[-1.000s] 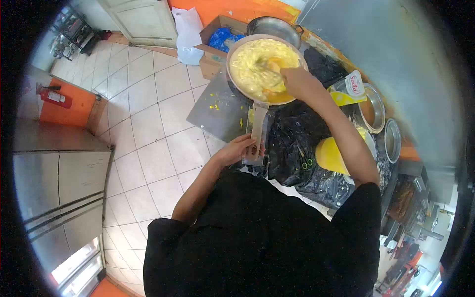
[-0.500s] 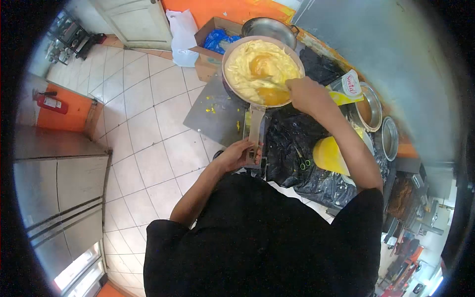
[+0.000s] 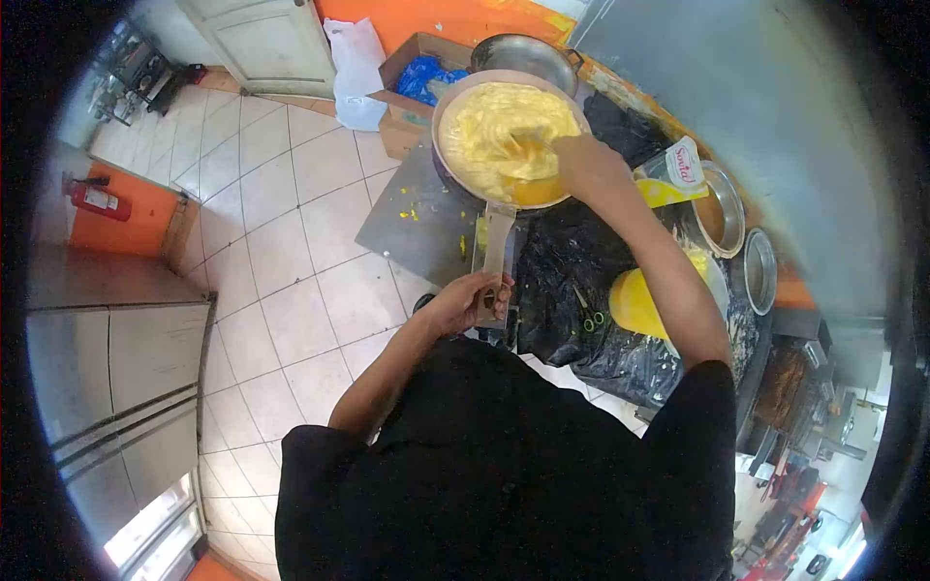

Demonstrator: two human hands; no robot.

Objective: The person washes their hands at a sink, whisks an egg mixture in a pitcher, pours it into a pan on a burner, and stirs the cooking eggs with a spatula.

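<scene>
A large, wide pan (image 3: 442,153) holds a thick yellow mixture (image 3: 494,111) with a shinier orange-yellow liquid along its near edge. My left hand (image 3: 469,302) is closed around the pan's long, flat handle (image 3: 499,242). Over the pan's right rim, my right hand (image 3: 584,167), smeared by motion, is closed on a stirring utensil (image 3: 528,142). The utensil's end is in the mixture, and its exact kind cannot be made out. To the right of the handle, green-handled scissors (image 3: 593,320) lie on black plastic sheeting (image 3: 557,281).
A yellow container (image 3: 635,302), a labelled packet (image 3: 684,163) and round metal pans (image 3: 760,271) stand to the right. Behind the pan are another metal pan (image 3: 523,56) and a cardboard box (image 3: 402,121) with blue plastic. Tiled floor (image 3: 291,261) lies left.
My right hand has shifted slightly, sweeping the utensil through the mixture. The orange patch in the middle has been folded into the yellow. My left hand stays on the handle.
</scene>
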